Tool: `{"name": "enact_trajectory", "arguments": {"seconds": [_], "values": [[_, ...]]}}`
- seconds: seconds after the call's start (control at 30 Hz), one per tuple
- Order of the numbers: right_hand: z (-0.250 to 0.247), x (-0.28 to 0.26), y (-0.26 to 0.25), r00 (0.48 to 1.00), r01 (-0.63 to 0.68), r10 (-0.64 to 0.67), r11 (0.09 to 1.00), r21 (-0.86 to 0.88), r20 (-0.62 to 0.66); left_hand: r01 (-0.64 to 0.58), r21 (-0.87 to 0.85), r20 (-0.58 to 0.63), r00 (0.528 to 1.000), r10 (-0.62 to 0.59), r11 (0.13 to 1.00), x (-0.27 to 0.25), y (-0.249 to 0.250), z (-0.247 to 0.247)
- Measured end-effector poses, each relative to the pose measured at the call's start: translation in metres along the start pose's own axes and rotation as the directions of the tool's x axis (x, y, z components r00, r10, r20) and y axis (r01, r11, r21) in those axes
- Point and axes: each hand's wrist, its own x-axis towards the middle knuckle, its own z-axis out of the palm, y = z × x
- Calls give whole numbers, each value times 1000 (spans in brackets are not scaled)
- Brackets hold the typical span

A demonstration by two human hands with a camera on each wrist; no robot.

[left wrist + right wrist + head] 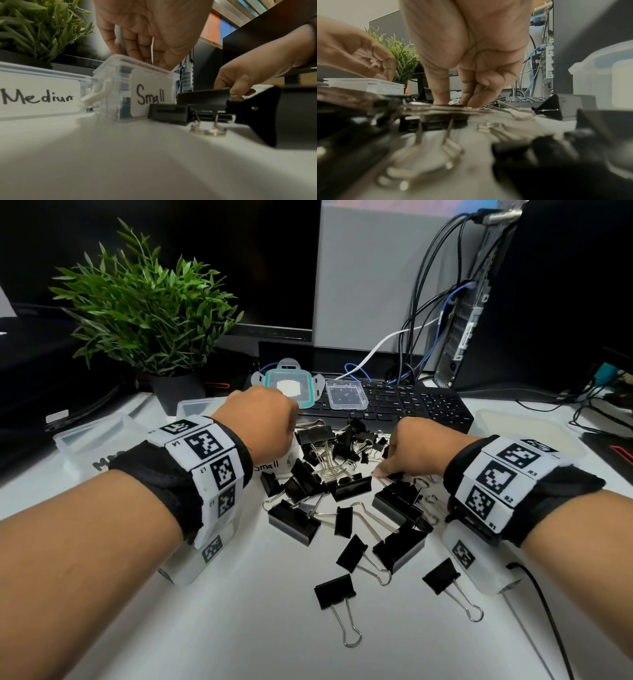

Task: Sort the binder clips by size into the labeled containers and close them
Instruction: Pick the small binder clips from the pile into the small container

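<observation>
1. Between the two wrists, in the head view, lies the clip pile. The left hand hangs over the Small box at the pile's left edge; the right hand dips into the pile's right side and is the nearer to the clips.
2. From the left wrist, the left fingers point down into the open Small box, narrow; whether they hold a clip I cannot tell. The Medium box stands just left of it.
3. From the right wrist, the right fingertips press close together onto a small clip, apparently pinching it.
</observation>
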Motion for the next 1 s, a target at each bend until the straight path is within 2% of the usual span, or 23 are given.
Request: {"name": "enact_trajectory", "arguments": {"seconds": [0.27,0.4,0.5,0.6,0.7,0.9,1.0], "values": [[-2,-4,0,999,48,-48,998,-43,20,-48,-45,-34,998,47,998,1,1,0],[0,-2,0,997,72,-72,997,-6,-8,-142,-80,-49,989,138,987,0,3,0],[0,-1,-1,997,64,-67,996,-65,-33,-201,-97,-36,979,199,975,0,4,0],[0,-1,-2,999,33,-35,994,-106,-10,-231,-105,-36,973,228,967,0,5,2],[-1,-3,-2,997,72,-73,994,-78,-4,-236,-118,-34,972,234,965,0,5,2],[0,-3,1,975,177,-159,978,106,-155,-240,-139,-17,971,240,961,-1,6,0],[1,-4,-1,938,289,-239,939,185,-250,-247,-161,-8,968,249,956,-2,8,1]]}}
